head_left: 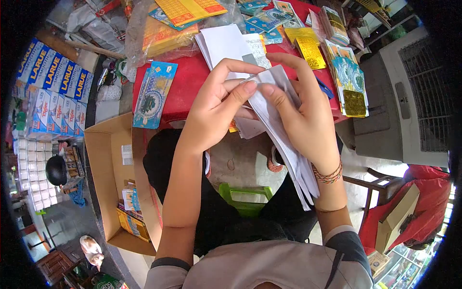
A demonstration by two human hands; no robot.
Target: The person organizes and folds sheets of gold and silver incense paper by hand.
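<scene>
A long sheaf of folded white paper (pixel 287 147) is held up above my lap, slanting down to the right. My right hand (pixel 308 113) grips it along its upper part, thumb on the near face. At its top end my left hand (pixel 211 108) pinches the paper between thumb and fingers. Behind the hands, loose white sheets (pixel 219 45) lie on the red-covered table (pixel 185 91). Left of them are blue printed notes (pixel 155 94). Gold foil paper (pixel 310 52) and a bundle of printed notes (pixel 347 77) rest on the right.
An open cardboard box (pixel 108 192) with printed packets stands at my left. Yellow-orange printed paper (pixel 190 10) lies at the table's back. Beer cartons (pixel 55 72) are stacked far left. A green stool (pixel 245 195) is beneath me. A cat (pixel 91 250) is on the floor.
</scene>
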